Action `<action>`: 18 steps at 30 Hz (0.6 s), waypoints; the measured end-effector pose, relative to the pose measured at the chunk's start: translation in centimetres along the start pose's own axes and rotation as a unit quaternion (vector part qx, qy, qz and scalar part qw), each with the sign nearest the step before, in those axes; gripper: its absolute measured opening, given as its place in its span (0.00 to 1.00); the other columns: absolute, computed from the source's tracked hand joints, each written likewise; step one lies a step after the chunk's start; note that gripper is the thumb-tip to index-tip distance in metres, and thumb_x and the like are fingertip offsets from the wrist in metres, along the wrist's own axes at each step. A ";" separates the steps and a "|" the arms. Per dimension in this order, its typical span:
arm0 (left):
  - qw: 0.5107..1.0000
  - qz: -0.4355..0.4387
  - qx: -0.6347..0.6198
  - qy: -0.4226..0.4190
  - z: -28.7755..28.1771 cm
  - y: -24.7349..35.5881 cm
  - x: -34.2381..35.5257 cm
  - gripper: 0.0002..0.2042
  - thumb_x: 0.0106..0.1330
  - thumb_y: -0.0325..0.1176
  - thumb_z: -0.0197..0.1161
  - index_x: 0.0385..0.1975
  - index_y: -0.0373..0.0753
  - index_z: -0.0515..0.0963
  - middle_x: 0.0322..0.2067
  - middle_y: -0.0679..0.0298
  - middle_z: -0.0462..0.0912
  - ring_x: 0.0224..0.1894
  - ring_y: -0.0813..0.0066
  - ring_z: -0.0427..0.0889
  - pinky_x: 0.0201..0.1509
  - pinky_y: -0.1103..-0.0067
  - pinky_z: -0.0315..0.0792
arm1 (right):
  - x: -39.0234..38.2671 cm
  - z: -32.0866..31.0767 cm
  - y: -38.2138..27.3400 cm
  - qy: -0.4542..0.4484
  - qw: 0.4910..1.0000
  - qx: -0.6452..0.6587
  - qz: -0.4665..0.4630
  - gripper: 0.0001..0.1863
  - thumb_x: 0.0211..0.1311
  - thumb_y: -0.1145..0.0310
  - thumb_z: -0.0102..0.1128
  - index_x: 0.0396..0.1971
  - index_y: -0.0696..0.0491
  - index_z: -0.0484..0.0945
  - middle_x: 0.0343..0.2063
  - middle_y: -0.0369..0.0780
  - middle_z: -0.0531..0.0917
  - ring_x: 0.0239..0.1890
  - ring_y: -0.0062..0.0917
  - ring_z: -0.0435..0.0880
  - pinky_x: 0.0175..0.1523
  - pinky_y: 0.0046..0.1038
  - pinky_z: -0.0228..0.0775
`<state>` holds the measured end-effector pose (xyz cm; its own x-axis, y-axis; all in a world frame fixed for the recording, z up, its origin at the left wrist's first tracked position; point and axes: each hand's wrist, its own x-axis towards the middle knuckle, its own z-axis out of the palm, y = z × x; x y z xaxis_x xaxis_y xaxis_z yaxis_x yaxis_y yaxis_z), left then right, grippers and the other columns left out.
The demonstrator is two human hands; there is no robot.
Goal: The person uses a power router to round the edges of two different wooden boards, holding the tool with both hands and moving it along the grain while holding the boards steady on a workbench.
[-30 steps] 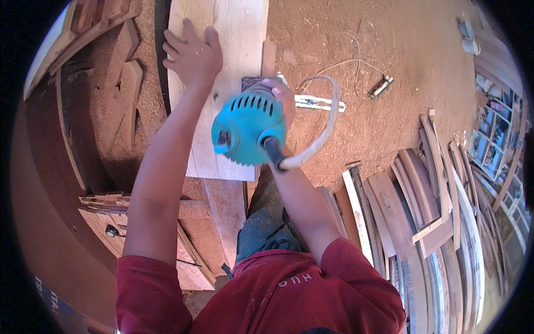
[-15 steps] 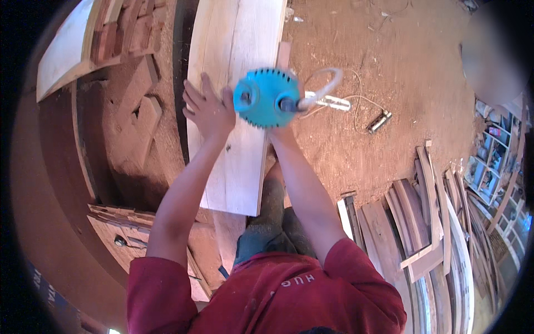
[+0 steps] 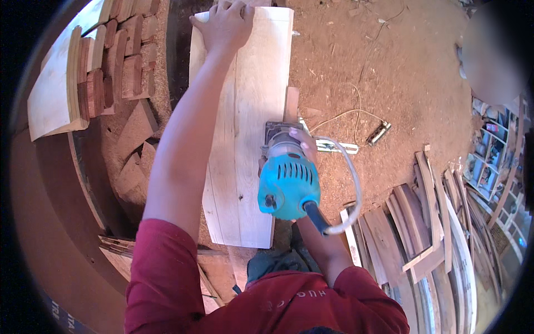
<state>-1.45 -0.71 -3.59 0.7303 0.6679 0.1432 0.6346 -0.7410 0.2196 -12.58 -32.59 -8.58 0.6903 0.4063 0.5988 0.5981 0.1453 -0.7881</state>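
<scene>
A pale wooden board lies lengthwise before me. My left hand rests on its far end, fingers apart and curled slightly over the surface. My right hand grips a teal power router from its far side, mostly hidden behind the motor body. The router's square base sits at the board's right edge, beside a narrow wooden strip. A pale cord loops from the top of the tool. A metal bar lies just to its right.
Stacked offcuts lie at the left. Many long planks are piled at lower right. A thin cord and metal tool lie on the sawdust-covered floor. A rack of small items stands far right.
My left hand has slid forward to the board's far end. The router and my right hand now appear lower in view, as does the board.
</scene>
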 end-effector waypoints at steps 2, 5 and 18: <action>0.999 0.008 0.009 0.047 0.1 0.2 -0.1 0.15 0.74 0.47 0.53 0.37 0.44 0.83 0.43 0.63 0.84 0.58 0.63 0.78 0.68 0.37 0.53 | -0.2 0.1 0.9 -0.001 0.999 0.014 0.052 0.23 0.70 0.60 0.60 0.61 0.49 0.69 0.51 0.51 0.82 0.51 0.44 0.84 0.58 0.48 0.76; 0.996 -0.023 0.009 -0.082 -1.5 1.0 0.3 0.18 0.74 0.48 0.52 0.51 0.45 0.82 0.56 0.58 0.80 0.66 0.59 0.73 0.69 0.37 0.54 | -1.2 -0.1 2.0 0.013 0.969 0.053 0.243 0.25 0.69 0.54 0.59 0.60 0.49 0.70 0.50 0.48 0.81 0.47 0.39 0.85 0.52 0.44 0.81; 0.996 0.044 -0.012 0.078 2.6 -1.5 0.6 0.15 0.74 0.49 0.54 0.38 0.50 0.85 0.46 0.61 0.85 0.56 0.58 0.81 0.61 0.31 0.52 | 14.6 2.5 -0.6 0.164 0.598 0.515 0.592 0.24 0.70 0.49 0.55 0.60 0.44 0.71 0.47 0.49 0.80 0.33 0.45 0.86 0.35 0.48 0.84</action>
<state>-1.32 0.64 -6.38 0.7335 0.6049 0.3100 0.5624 -0.7962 0.2231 -3.88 -24.52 0.27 0.5254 0.6005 -0.6028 -0.8400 0.4788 -0.2552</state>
